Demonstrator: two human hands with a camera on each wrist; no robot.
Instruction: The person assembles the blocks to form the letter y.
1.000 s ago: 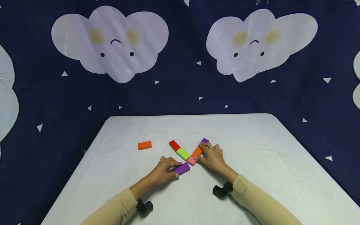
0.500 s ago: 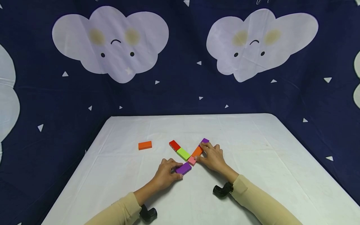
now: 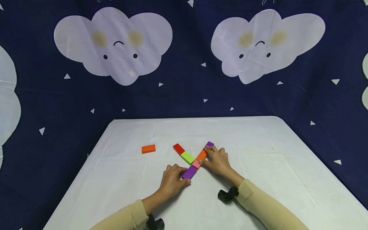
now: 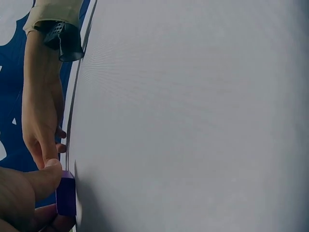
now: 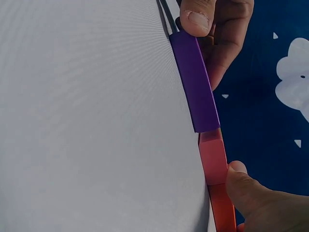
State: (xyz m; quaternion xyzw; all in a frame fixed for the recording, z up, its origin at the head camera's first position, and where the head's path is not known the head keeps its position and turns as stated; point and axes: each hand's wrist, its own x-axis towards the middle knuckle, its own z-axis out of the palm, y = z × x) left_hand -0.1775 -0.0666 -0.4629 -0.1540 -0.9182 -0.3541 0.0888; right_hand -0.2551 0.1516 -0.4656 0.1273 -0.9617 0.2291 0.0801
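My left hand (image 3: pixel 171 182) pinches a purple block (image 3: pixel 189 172) between thumb and fingers at its near end. In the right wrist view the far end of that purple block (image 5: pixel 195 82) lines up with a pink block (image 5: pixel 213 157). Beyond the pink one, an orange block (image 3: pixel 201 155) and another purple block (image 3: pixel 210 143) continue the slanted row. My right hand (image 3: pixel 218 161) holds this row, thumb by the pink-orange joint and fingers by the far purple block. A green block (image 3: pixel 187 157) and a red block (image 3: pixel 178 149) branch off to the upper left.
A separate orange block (image 3: pixel 148 149) lies to the left on the white-covered table (image 3: pixel 258 143). Behind the table hangs a dark blue cloth (image 3: pixel 189 95) with clouds and small triangles. Black wrist devices are worn on both arms.
My left hand has moved slightly right and turned the purple block from an angle into line with the pink one, closing the gap. The right hand has stayed in place.
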